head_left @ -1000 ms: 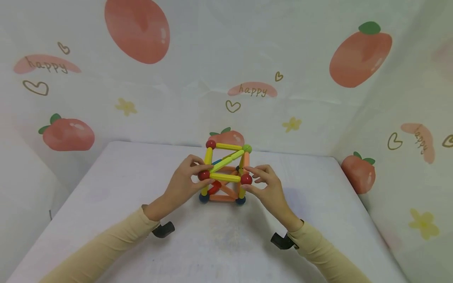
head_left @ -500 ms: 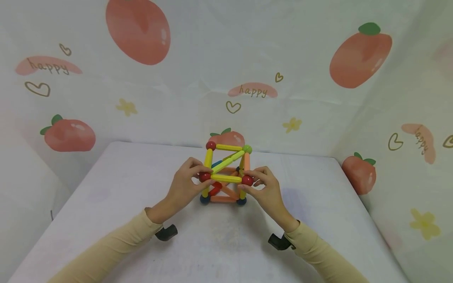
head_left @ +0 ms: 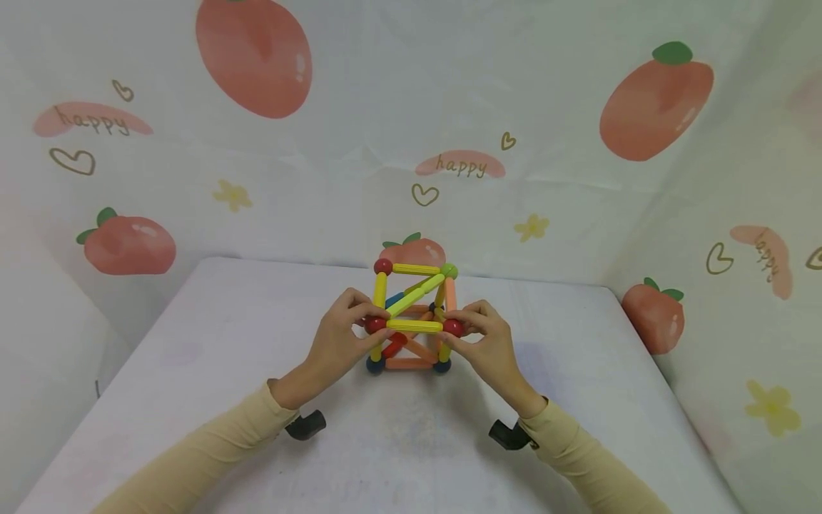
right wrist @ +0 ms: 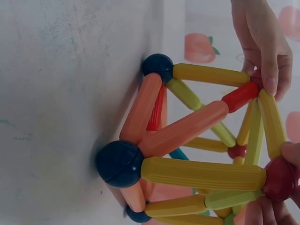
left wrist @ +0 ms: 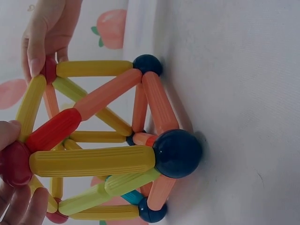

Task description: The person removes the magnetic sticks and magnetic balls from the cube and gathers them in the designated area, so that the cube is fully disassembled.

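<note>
A cube-like frame of magnetic rods and balls stands on the white table [head_left: 411, 457]. My left hand [head_left: 337, 332] pinches the red ball [head_left: 376, 325] at its near upper left corner. At the near upper right corner, another red ball [head_left: 453, 328] is between the thumb and fingers of my right hand [head_left: 486, 339]. A yellow rod [head_left: 414, 326] joins these two balls. Dark blue balls [left wrist: 178, 153] form the lower corners, linked by orange rods [left wrist: 160, 101]. A light green diagonal [head_left: 411, 300] crosses the top towards a green ball [head_left: 449, 271]. Red-and-orange diagonals [right wrist: 187, 126] brace the sides.
Behind the table hangs a white cloth [head_left: 359, 207] printed with fruit, hearts and flowers, and it continues along the sides. A black wrist camera [head_left: 306, 425] sits under the left cuff, another [head_left: 509, 434] under the right.
The frame and both hands appear slightly further right and lower, with the background also shifting a little. My right fingers have come down closer around their red ball.
</note>
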Demonstrator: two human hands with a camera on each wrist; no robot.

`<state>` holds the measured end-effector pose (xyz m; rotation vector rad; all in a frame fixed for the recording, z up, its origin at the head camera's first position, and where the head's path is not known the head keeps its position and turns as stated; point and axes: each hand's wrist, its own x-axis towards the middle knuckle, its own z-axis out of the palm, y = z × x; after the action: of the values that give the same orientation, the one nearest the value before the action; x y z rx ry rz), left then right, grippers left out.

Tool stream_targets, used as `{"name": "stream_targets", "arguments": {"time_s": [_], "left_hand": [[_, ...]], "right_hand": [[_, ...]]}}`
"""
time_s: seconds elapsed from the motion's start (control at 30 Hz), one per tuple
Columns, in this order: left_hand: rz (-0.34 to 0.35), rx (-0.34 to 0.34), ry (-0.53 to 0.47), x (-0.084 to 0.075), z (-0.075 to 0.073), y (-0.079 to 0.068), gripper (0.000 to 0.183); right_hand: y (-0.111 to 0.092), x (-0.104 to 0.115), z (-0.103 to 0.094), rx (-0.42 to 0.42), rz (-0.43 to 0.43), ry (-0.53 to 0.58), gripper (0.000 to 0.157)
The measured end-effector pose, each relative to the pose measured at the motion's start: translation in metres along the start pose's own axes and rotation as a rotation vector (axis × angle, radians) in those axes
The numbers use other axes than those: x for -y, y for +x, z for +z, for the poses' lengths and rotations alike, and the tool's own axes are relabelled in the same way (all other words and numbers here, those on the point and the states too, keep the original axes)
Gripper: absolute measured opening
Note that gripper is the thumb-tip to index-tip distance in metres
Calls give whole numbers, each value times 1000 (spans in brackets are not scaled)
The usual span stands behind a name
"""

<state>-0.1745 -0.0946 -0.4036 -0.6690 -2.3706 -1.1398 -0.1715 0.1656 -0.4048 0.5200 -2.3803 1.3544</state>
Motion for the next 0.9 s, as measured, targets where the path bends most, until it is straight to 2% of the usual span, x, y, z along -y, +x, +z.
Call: {"name": "stream_targets", "arguments": {"time_s": [0.33,0.47,0.6,0.9], "left_hand": [[0,-2,9,1,0,0,27],[3,-8,17,2,1,0,27],[9,-11,20,2,1,-1,27],[-2,-5,8,1,1,-1,27]], "right_hand": [[3,2,-2,22,-4,2,31],[4,17,-5,34,-1,10,29],[3,33,-10,50,22,48,26],[4,32,-12,83,110,121,27]]}}
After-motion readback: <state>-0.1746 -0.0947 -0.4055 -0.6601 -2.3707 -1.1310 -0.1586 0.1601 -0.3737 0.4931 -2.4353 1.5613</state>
